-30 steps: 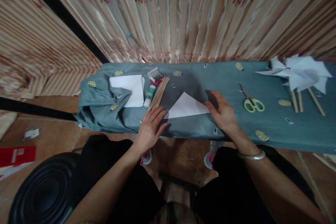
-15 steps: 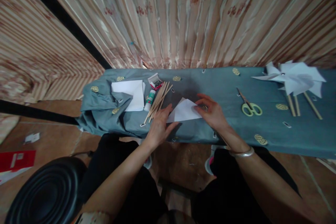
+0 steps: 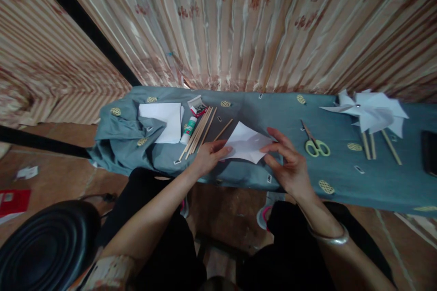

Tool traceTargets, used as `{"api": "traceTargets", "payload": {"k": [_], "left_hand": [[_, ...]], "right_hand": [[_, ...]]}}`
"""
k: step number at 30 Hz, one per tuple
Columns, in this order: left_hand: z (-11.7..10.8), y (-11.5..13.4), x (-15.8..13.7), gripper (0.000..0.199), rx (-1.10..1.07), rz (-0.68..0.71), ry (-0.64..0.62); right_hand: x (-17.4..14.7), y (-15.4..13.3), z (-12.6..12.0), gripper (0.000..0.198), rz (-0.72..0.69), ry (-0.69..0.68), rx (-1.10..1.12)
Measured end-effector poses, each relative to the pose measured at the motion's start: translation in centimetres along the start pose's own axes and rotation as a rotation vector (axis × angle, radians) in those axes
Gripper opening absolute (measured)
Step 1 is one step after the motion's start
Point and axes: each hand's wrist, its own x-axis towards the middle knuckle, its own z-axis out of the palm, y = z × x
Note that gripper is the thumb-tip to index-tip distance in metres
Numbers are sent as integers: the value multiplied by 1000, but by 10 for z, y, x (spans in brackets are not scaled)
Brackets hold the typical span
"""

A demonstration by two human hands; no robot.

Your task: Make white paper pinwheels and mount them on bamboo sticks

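Observation:
A square sheet of white paper [image 3: 245, 144], opened out with creases and slightly curled edges, is between my hands above the cloth. My left hand [image 3: 210, 157] pinches its left corner between thumb and fingers. At the right corner, my right hand [image 3: 289, 163] grips the paper with a bent finger and thumb, while the index finger sticks up and away. Several thin wooden sticks [image 3: 198, 134] lie just left of the paper; one slanted stick runs behind my left hand. Scissors [image 3: 316, 143] with pale green handles rest to the right of my right hand.
On the cloth-covered bench [image 3: 239, 179] are a glue stick [image 3: 189, 130], a small open box of pins [image 3: 198, 107] and a stack of white paper [image 3: 167, 118]. White paper pinwheels [image 3: 373, 109] on sticks lie at the right, near a dark object [image 3: 429, 152]. A black round stool [image 3: 48, 245] stands lower left.
The paper has gone from a folded triangle to an opened square. My right hand has shifted slightly right and spread its fingers. One stick now lies apart from the bundle. The view has shifted slightly.

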Motion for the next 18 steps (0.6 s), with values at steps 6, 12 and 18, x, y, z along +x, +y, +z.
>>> {"api": "traceTargets", "payload": {"k": [6, 12, 18], "left_hand": [[8, 13, 11, 49, -203, -149, -13], [9, 21, 24, 48, -242, -102, 96], [17, 13, 37, 39, -3, -2, 90]], "right_hand": [[-3, 6, -12, 14, -79, -62, -64], [-12, 28, -21, 20, -215, -162, -287], [-24, 38, -17, 26, -251, -304, -433]]}}
